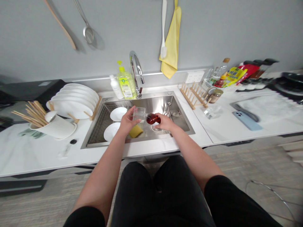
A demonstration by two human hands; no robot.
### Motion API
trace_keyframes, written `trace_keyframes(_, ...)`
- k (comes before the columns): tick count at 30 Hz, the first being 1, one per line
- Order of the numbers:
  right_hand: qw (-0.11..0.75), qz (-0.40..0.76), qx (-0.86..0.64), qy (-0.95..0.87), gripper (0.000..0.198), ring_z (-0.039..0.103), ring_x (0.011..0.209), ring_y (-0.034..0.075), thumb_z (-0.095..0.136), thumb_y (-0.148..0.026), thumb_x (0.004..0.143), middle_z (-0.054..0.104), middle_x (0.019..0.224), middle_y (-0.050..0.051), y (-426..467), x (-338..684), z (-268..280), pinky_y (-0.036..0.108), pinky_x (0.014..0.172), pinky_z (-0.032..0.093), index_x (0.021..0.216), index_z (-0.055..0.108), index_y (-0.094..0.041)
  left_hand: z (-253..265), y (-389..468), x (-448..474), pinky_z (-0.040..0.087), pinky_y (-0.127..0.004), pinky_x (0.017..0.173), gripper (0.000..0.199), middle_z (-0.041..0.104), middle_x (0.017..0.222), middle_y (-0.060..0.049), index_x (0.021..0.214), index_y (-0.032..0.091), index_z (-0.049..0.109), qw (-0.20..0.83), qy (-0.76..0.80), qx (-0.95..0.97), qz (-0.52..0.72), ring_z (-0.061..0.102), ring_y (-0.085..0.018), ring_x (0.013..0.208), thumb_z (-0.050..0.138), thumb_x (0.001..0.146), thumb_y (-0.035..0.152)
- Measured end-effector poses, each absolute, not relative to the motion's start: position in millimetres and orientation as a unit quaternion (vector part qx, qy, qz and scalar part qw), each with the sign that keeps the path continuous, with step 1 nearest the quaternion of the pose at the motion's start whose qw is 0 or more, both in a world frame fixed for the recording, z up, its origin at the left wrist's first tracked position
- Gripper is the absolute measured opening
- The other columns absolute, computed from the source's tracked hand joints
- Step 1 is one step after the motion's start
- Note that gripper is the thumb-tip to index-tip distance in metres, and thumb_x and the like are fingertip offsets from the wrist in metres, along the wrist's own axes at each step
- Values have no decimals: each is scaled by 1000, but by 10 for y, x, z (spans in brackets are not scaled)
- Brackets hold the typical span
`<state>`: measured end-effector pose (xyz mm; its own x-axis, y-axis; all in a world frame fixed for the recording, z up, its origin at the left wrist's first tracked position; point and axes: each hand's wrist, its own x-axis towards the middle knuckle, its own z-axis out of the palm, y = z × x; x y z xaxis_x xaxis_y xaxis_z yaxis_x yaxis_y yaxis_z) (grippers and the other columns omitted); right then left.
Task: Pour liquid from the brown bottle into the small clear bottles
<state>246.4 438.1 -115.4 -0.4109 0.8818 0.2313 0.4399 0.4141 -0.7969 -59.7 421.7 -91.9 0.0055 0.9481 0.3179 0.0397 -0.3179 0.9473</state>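
Note:
Over the sink [189,127], my left hand [127,121] is closed round a small clear square container [140,113]. My right hand [165,121] grips a dark red-brown bottle [152,119], tipped on its side with its mouth toward the container. The bottle's mouth is close to the container's side; whether they touch I cannot tell. A yellow sponge [135,131] lies below my left hand. Two white dishes, a far one [118,113] and a near one [111,131], sit in the sink's left part.
A chrome faucet [134,64] rises behind the sink beside a green-yellow soap bottle [126,82]. White plates [71,105] stand in a rack at left, near a chopstick holder [55,127]. At right are a wooden rack [195,94], a jar [216,96] and a blue phone [247,120].

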Motion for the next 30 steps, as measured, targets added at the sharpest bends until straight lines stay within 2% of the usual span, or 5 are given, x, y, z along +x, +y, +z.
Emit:
trace_keyframes(17,337,328,-431,-770,77,79,103,26,102,-23,68,85,122,5,4349,2464,-1087,38,96,61,139,73,-24,-692,4124,-547,57,-60,124,111,74,156,-17,163,25,66,379,441,600,549,63,-44,155,109,62,41)
trace_keyframes(30,362,343,-410,-764,74,77,101,26,101,-23,70,83,121,4,4337,2472,-1090,39,95,61,139,73,-25,-549,4109,-504,59,-57,120,109,74,156,-17,163,26,67,379,460,596,538,68,-41,147,107,61,35)
